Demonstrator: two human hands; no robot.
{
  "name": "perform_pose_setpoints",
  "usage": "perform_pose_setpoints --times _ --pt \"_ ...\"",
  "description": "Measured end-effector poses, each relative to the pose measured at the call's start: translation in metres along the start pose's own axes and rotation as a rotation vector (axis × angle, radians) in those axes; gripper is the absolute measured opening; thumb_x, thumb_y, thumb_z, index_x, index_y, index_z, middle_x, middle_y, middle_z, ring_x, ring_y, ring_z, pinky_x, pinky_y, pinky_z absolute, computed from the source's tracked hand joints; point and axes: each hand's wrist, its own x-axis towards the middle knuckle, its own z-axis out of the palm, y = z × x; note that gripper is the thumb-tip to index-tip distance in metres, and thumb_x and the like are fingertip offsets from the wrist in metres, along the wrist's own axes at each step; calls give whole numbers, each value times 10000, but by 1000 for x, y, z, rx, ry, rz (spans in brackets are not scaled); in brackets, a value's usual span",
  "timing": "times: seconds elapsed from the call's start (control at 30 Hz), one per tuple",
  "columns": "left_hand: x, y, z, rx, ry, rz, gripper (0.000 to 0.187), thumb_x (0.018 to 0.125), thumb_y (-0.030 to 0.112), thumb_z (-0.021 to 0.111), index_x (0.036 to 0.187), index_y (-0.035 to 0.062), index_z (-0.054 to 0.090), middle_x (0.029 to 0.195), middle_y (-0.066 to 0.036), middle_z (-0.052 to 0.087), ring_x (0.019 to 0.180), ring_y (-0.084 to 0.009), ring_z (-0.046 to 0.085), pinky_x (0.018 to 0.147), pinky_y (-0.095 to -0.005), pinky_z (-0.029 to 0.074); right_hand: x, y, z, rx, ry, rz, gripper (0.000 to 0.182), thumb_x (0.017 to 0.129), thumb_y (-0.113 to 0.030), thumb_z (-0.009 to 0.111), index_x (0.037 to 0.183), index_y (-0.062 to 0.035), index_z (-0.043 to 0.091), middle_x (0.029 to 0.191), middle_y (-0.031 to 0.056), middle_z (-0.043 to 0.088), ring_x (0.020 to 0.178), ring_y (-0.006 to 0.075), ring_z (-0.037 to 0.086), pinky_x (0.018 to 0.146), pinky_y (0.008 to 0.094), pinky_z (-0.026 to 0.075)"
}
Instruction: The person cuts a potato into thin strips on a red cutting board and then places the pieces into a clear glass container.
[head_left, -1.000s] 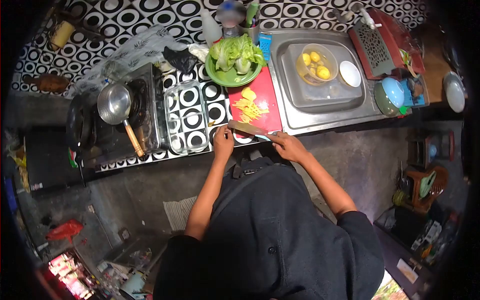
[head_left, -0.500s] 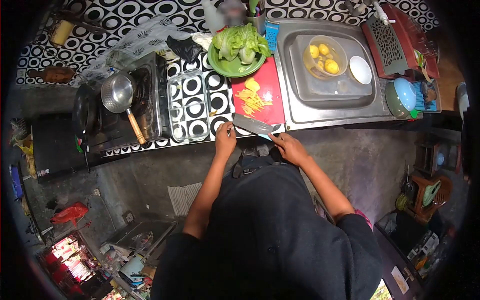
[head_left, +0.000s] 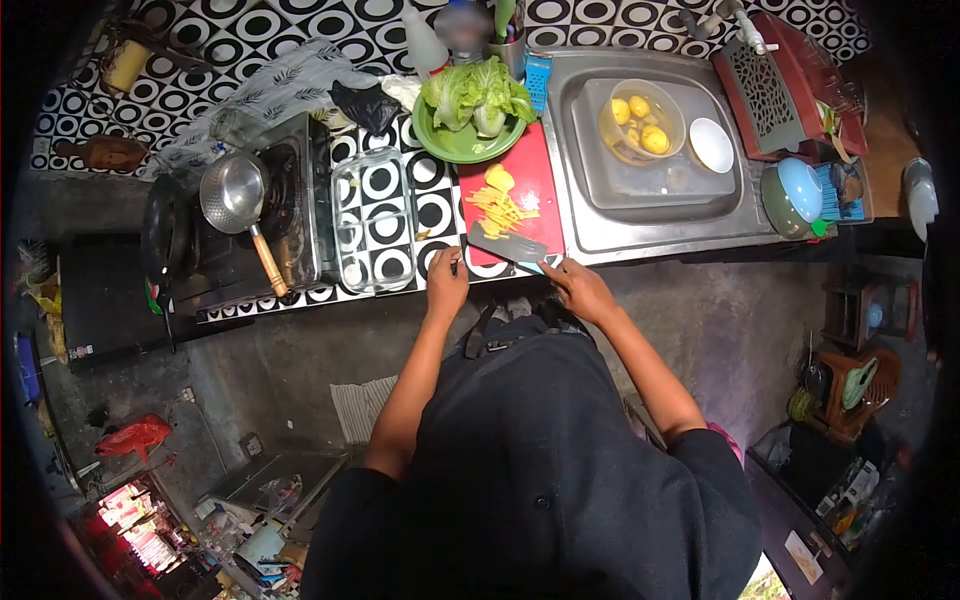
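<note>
My right hand (head_left: 582,290) grips the handle of a knife (head_left: 508,245), whose broad blade lies over the near part of a red cutting board (head_left: 540,185). Thin yellow strips (head_left: 503,212) are heaped on the board behind the blade, with a rounded yellow piece (head_left: 499,178) at their far end. My left hand (head_left: 447,278) is at the counter edge, left of the blade tip, its fingers curled; whether they hold anything is too small to tell. A green bowl of leafy greens (head_left: 470,140) overlaps the board's far left corner.
A glass dish (head_left: 375,270) stands left of the board. Farther left, a saucepan (head_left: 232,190) with a wooden handle sits on the stove (head_left: 300,215). To the right is a steel sink (head_left: 640,235) holding a tub of yellow pieces (head_left: 672,105) and a white bowl (head_left: 711,146).
The knife blade has moved slightly away from me, up to the yellow strips. My left hand has shifted a little toward me, and the view has shifted slightly.
</note>
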Motion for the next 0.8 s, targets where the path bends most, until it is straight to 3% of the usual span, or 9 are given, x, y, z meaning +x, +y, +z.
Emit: perform_pose_setpoints --times 0.8 --pt "6 18 11 14 58 -9 283 922 -9 641 1203 -3 676 1063 -159 677 973 -276 700 818 -375 556 36 29 -37 -61 25 -89 553 902 -63 662 1440 -184 627 947 156 606 904 359 640 794 486 531"
